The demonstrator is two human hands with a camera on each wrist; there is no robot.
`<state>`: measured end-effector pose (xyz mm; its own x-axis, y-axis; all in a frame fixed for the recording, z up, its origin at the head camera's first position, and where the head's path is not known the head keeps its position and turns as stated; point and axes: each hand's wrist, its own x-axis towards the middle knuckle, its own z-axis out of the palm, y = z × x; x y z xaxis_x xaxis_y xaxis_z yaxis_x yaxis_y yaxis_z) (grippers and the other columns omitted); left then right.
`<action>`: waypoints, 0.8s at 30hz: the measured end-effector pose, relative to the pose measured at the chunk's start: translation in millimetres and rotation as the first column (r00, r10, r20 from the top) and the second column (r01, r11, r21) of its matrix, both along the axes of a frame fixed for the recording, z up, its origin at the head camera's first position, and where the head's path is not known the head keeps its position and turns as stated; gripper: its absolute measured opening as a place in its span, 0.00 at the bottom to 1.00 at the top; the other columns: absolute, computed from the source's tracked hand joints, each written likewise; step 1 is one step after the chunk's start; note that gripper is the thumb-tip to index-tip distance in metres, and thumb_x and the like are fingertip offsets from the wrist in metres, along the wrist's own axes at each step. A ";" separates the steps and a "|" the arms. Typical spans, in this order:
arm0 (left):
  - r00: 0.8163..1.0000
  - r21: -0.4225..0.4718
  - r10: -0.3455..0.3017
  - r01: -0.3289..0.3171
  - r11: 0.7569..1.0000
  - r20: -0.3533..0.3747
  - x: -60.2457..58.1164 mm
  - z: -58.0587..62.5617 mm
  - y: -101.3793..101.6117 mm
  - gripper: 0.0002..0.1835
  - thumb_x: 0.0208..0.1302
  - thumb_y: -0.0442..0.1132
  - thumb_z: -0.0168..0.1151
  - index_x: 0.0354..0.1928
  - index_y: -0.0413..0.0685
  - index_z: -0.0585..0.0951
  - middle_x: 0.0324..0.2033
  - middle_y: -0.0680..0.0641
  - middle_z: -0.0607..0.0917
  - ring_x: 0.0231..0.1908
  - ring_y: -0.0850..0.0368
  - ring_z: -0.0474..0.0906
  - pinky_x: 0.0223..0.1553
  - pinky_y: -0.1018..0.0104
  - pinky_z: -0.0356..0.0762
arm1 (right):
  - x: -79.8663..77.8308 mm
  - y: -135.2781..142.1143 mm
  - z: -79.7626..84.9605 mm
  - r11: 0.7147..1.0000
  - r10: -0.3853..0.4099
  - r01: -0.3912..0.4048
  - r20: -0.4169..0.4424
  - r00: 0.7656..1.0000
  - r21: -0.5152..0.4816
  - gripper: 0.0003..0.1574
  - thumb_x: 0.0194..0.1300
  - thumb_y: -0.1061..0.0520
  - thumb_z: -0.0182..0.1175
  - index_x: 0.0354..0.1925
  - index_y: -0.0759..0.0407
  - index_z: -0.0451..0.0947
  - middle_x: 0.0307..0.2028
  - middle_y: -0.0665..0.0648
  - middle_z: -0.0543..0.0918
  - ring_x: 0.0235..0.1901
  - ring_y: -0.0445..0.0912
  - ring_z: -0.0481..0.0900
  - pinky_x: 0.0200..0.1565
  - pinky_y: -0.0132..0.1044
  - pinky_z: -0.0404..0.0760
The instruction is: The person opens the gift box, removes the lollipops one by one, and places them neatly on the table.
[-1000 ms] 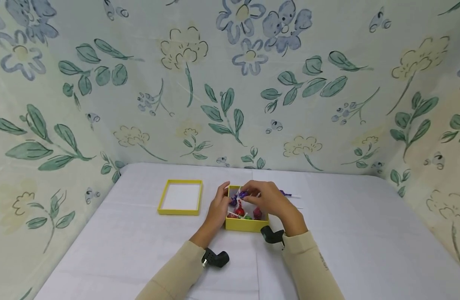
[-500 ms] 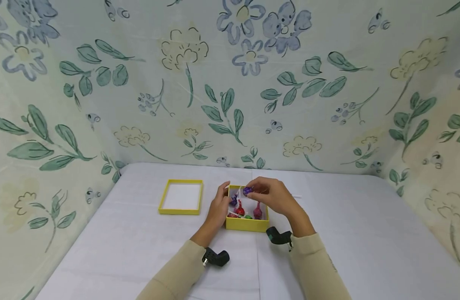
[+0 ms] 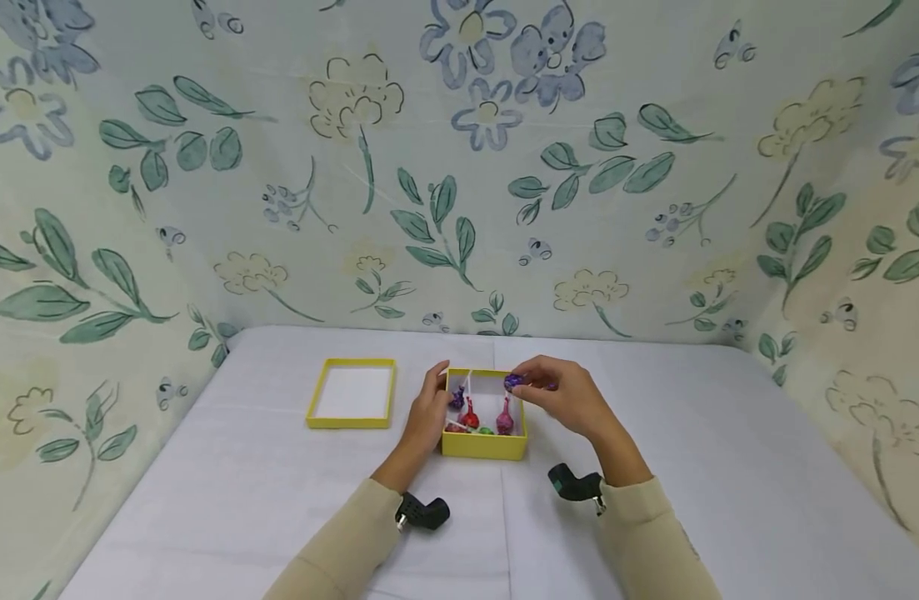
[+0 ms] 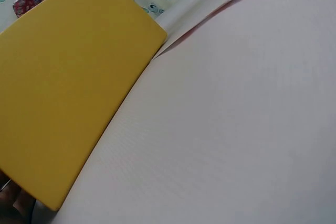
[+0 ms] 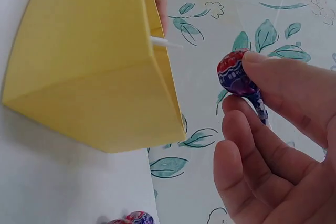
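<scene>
My left hand (image 3: 427,414) grips the left wall of an open yellow box (image 3: 483,448). Its fingertips (image 5: 160,1) show at the rim in the right wrist view. Between thumb and fingers, my right hand (image 3: 567,396) pinches a lollipop (image 5: 233,74) in a purple and red wrapper, above the box's right edge. Inside the box are a purple lollipop (image 3: 457,398), a red one (image 3: 470,417), a pink one (image 3: 506,420) and a green-wrapped one (image 3: 485,431). Some sticks poke up; one white stick (image 5: 165,42) passes the rim.
A yellow-rimmed lid (image 3: 348,422) with a white inside lies left of the box. More wrapped lollipops (image 5: 134,217) lie on the white-covered table (image 3: 317,517) right of the box, mostly hidden by the right hand in the head view. A floral cloth (image 3: 354,208) hangs behind.
My right hand has moved rightward with the purple lollipop, from over the box's middle to its right edge. The left hand keeps its grip on the box. The head view has shifted slightly.
</scene>
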<state>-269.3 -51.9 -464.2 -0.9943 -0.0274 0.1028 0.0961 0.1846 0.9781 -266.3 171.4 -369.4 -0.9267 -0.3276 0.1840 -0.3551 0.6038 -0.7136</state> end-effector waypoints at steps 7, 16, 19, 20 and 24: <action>1.000 0.004 0.005 -0.005 1.000 0.005 -0.4 1.0 1.3 0.29 0.68 0.39 0.40 0.72 0.56 0.60 0.67 0.41 0.68 0.67 0.46 0.63 0.68 0.46 0.55 | 9.7 16.6 -3.8 0.991 -0.130 0.132 0.056 0.990 -0.029 0.14 0.59 0.53 0.68 0.45 0.52 0.83 0.37 0.51 0.84 0.36 0.47 0.79 0.35 0.39 0.82; 1.000 0.009 -0.002 0.002 1.000 0.008 1.7 3.7 0.3 0.29 0.69 0.38 0.40 0.72 0.56 0.59 0.68 0.40 0.67 0.68 0.45 0.61 0.68 0.46 0.54 | 11.7 33.6 -8.4 0.956 -0.293 0.293 0.095 0.951 0.018 0.18 0.60 0.51 0.67 0.48 0.53 0.82 0.41 0.57 0.85 0.39 0.49 0.78 0.38 0.38 0.78; 1.000 0.014 -0.003 0.002 1.000 0.020 2.6 2.8 0.4 0.29 0.69 0.39 0.40 0.72 0.56 0.59 0.68 0.40 0.66 0.68 0.45 0.60 0.68 0.46 0.53 | 11.1 38.6 -10.6 0.939 -0.342 0.341 0.131 0.930 0.034 0.20 0.60 0.50 0.67 0.49 0.55 0.81 0.43 0.59 0.84 0.41 0.51 0.78 0.39 0.40 0.78; 1.000 0.013 -0.002 0.002 1.000 0.021 2.7 2.4 0.5 0.29 0.69 0.39 0.40 0.72 0.56 0.59 0.68 0.40 0.66 0.68 0.45 0.60 0.68 0.45 0.53 | 10.8 39.9 -11.5 0.935 -0.355 0.353 0.143 0.924 0.038 0.20 0.61 0.49 0.66 0.50 0.55 0.81 0.43 0.59 0.84 0.41 0.51 0.78 0.39 0.40 0.78; 1.000 0.009 0.002 -0.002 1.000 0.017 1.8 2.0 1.4 0.29 0.69 0.39 0.40 0.72 0.56 0.59 0.68 0.40 0.66 0.68 0.45 0.60 0.68 0.46 0.54 | 9.8 43.2 -14.5 0.921 -0.389 0.386 0.167 0.906 0.050 0.20 0.61 0.50 0.66 0.50 0.56 0.80 0.41 0.59 0.83 0.40 0.51 0.77 0.36 0.39 0.76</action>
<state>-267.6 -50.5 -462.2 -0.9959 -0.0299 0.0855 0.0789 0.1762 0.9812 -256.5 214.7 -383.9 -0.9980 0.0623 0.0100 0.0352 0.6806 -0.7318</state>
